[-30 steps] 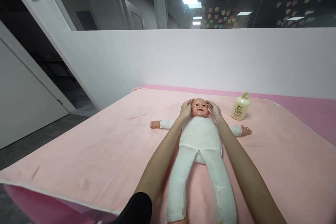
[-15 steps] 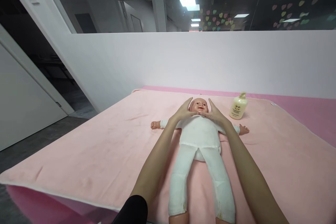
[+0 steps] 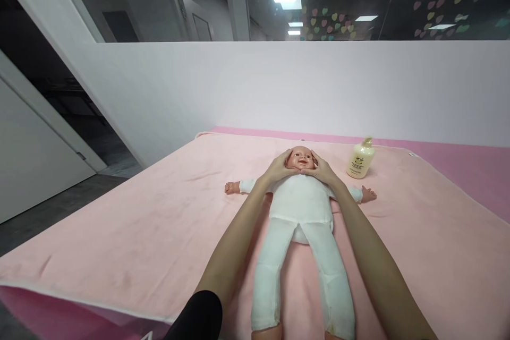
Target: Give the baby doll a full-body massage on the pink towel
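A baby doll (image 3: 302,196) with a white cloth body lies on its back, arms spread out and legs toward me. My left hand (image 3: 279,167) cups one side of the doll's head (image 3: 300,158), its fingers along the cheek and its thumb at the chin. On the opposite side my right hand (image 3: 324,171) holds the head in the same way, thumb under the chin. Both thumbs come close together below the doll's mouth. The doll's feet are cut off by the lower edge of the view.
Under the doll spreads a pink towel (image 3: 171,212) over a darker pink surface (image 3: 450,164). A pale yellow pump bottle (image 3: 360,158) stands on the towel, right of the doll's head. Behind rises a white wall (image 3: 338,90) with a window above; a door (image 3: 40,143) is at left.
My fingers have closed in from both sides and now rest against the doll's head; before, they stood a little apart from it. The view has shifted slightly.
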`<state>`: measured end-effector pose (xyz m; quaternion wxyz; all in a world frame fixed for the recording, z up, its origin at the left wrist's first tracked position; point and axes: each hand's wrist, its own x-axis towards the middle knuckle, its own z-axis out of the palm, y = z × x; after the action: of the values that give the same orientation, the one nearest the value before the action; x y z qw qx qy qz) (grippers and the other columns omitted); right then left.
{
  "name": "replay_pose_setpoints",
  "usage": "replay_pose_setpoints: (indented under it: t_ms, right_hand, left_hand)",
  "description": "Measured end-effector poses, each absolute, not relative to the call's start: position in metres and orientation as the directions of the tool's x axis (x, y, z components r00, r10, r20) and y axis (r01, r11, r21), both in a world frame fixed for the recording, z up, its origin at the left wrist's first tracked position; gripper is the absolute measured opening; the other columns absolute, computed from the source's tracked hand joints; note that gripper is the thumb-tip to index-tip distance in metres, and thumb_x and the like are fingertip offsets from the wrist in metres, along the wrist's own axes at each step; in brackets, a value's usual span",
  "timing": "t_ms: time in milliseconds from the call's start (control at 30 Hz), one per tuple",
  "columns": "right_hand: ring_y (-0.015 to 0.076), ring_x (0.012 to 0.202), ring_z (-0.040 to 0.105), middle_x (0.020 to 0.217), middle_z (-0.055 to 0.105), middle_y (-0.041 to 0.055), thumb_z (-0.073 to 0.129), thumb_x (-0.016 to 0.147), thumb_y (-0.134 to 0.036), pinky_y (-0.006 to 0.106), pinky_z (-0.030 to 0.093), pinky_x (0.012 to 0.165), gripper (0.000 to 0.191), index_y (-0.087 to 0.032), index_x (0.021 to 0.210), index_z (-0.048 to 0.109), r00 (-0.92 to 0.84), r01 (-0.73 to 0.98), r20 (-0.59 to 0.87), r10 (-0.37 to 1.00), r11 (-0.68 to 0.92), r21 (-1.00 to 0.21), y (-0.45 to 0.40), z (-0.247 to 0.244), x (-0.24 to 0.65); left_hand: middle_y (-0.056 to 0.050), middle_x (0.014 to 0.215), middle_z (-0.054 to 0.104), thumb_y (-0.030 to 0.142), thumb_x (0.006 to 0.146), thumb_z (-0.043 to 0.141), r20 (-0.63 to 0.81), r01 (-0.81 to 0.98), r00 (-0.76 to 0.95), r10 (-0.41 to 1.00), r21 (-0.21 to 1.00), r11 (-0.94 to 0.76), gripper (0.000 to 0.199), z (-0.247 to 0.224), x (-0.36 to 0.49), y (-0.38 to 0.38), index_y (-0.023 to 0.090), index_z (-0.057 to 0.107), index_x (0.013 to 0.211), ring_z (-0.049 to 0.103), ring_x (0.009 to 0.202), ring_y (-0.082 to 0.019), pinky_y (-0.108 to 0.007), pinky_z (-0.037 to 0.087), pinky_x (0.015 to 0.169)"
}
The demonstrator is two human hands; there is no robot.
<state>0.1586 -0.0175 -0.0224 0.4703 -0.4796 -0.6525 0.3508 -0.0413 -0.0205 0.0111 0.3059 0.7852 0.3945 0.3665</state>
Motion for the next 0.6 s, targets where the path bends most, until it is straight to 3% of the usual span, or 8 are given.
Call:
replay_pose_setpoints:
  t_ms: [167,367,600]
  right_hand:
    - [0.0267,0.129,0.037,0.144,0.034,0.0115,0.082,0.049,-0.036,0.038,0.036,0.105,0.109,-0.018,0.142,0.027,-0.157,0.202,0.277,0.948,0.305,-0.931,-0.022,-0.017,0.160]
    - [0.0240,0.131,0.034,0.144,0.034,0.0089,0.082,0.052,-0.031,0.037,0.032,0.108,0.103,-0.020,0.140,0.030,-0.234,0.051,0.261,0.936,0.280,-0.959,-0.025,-0.016,0.166]
    - [0.0238,0.129,0.038,0.136,0.046,0.0049,0.078,0.059,-0.035,0.038,0.035,0.107,0.072,-0.023,0.125,0.053,-0.270,-0.064,0.250,0.930,0.242,-0.968,-0.028,-0.016,0.174]
  left_hand:
    - [-0.011,0.141,0.041,0.039,0.058,0.075,0.333,0.335,0.437,0.835,0.802,-0.495,0.087,0.011,-0.045,-0.016,0.016,0.040,0.134,0.040,0.127,-0.028,-0.037,0.038,0.102]
    - [-0.012,0.146,0.032,0.036,0.059,0.074,0.270,0.302,0.438,0.857,0.854,-0.424,0.088,0.012,-0.050,-0.014,0.016,0.038,0.136,0.031,0.133,-0.028,-0.037,0.032,0.107]
    - [-0.007,0.148,0.025,0.035,0.064,0.070,0.199,0.197,0.521,0.830,0.918,-0.344,0.084,0.013,-0.061,-0.012,0.020,0.034,0.139,0.027,0.135,-0.026,-0.038,0.028,0.110]
